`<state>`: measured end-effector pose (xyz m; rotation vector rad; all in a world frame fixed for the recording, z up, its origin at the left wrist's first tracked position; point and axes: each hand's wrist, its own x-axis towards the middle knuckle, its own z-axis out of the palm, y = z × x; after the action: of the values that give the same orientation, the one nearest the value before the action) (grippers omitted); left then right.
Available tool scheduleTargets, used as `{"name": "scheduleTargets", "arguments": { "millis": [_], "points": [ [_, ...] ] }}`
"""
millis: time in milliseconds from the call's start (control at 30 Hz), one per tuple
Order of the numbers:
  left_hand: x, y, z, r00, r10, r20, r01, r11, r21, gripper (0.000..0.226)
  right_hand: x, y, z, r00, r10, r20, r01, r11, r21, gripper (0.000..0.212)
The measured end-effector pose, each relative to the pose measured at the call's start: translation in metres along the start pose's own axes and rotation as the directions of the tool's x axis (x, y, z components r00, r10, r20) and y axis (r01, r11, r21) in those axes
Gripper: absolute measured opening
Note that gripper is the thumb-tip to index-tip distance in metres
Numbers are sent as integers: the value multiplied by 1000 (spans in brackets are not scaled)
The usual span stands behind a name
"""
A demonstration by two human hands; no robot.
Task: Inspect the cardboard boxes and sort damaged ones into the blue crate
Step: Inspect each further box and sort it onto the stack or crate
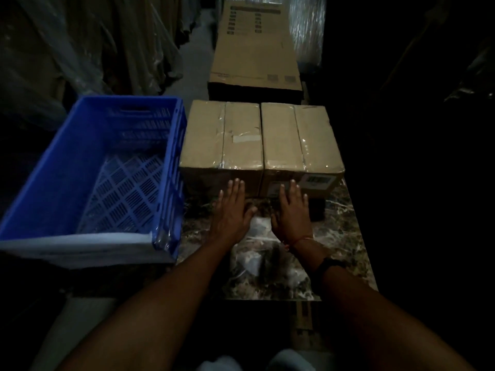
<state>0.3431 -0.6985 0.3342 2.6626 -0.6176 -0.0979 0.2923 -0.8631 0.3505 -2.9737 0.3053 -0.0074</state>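
Two taped cardboard boxes stand side by side on a marble slab (345,231). The left box (222,137) has wrinkled tape and a pale patch on top. The right box (300,137) carries a white label on its near face. My left hand (231,210) lies flat with straight fingers, its fingertips at the left box's near face. My right hand (293,210) lies flat the same way in front of the right box. Neither hand holds anything. A blue crate (166,167) with a slotted floor stands just left of the boxes, nothing inside it.
A large flat cardboard carton (254,54) lies on a dark stack behind the two boxes. Plastic-wrapped goods (80,49) line the left side. A white sheet (80,247) drapes the crate's near rim. The right side is too dark to make out.
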Motion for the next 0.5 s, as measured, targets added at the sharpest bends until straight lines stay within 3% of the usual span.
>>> {"name": "scheduleTargets", "arguments": {
  "millis": [500],
  "points": [
    [-206, 17, 28, 983, -185, -16, 183, 980, -73, 71, -183, -18, 32, 966, -152, 209, 162, 986, -35, 63]
  ]
}}
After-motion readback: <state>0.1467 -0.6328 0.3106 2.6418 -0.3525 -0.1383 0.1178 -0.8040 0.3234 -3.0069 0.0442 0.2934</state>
